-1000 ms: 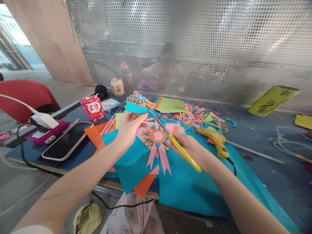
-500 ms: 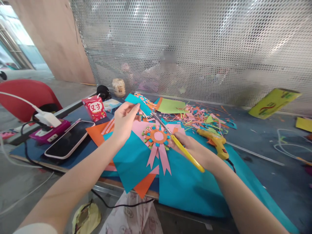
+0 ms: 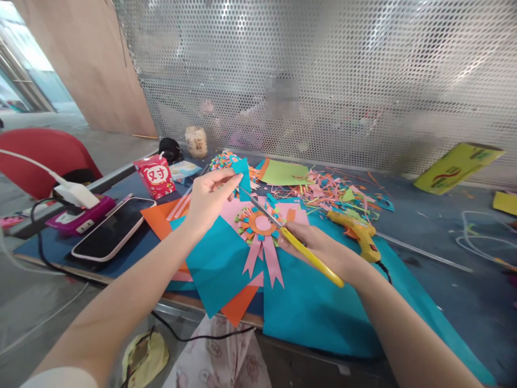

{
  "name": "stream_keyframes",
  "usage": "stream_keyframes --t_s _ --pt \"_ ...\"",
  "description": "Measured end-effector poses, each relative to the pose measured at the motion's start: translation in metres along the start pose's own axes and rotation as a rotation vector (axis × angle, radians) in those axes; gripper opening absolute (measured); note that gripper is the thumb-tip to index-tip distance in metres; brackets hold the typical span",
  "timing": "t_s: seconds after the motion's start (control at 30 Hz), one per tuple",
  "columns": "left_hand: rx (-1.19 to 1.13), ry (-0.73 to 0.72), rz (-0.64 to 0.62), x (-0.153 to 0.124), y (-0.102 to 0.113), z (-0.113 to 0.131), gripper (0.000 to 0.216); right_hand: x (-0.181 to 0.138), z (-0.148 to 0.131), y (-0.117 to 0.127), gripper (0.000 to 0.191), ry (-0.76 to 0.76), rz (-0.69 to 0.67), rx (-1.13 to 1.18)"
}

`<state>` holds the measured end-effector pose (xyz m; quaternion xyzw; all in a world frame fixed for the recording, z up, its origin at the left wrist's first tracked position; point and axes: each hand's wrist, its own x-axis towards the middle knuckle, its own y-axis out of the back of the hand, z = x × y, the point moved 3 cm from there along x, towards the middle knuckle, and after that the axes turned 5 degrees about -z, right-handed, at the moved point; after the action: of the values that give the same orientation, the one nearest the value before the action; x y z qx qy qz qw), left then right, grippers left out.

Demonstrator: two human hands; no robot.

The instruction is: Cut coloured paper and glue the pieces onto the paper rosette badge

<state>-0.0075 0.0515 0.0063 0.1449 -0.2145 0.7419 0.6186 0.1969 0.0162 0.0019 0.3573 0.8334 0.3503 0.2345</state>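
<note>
My left hand [image 3: 212, 196] pinches a small blue piece of paper [image 3: 242, 175] between thumb and fingers, above the table. Yellow-handled scissors [image 3: 309, 256] are in my right hand [image 3: 313, 242], their blades pointing up and left to the lower edge of the blue piece. Whether the blades touch the paper I cannot tell. Below the blades lies a paper rosette [image 3: 263, 222] with an orange and pink centre and two pink ribbon tails. It rests on pink and blue paper sheets [image 3: 218, 264]. A second rosette [image 3: 224, 159] is partly hidden behind the blue piece.
Paper scraps [image 3: 335, 188] are heaped behind my right hand, beside a green sheet [image 3: 285, 172]. A yellow glue gun [image 3: 359, 234] lies to the right. At the left are a phone [image 3: 115, 229], a purple power strip [image 3: 81, 215] and a red packet [image 3: 155, 175]. Behind stands a perforated metal panel [image 3: 343, 64].
The blue paper in my left hand has turned from lying slanted to nearly upright, and my left hand has shifted slightly right. The scissors have stayed almost in place.
</note>
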Motion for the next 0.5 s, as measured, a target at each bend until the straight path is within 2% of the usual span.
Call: stream_keyframes --t_s 0.17,0.5 --pt "-0.021 0.024 -0.007 -0.0012 -0.0013 -0.0020 0.014 0.0009 0.0024 -0.0003 0.033 0.011 -0.019 -0.020" --pt "-0.010 0.055 -0.001 -0.0020 -0.0016 -0.0046 0.015 0.0013 0.0055 -0.0026 0.041 0.032 0.007 -0.046"
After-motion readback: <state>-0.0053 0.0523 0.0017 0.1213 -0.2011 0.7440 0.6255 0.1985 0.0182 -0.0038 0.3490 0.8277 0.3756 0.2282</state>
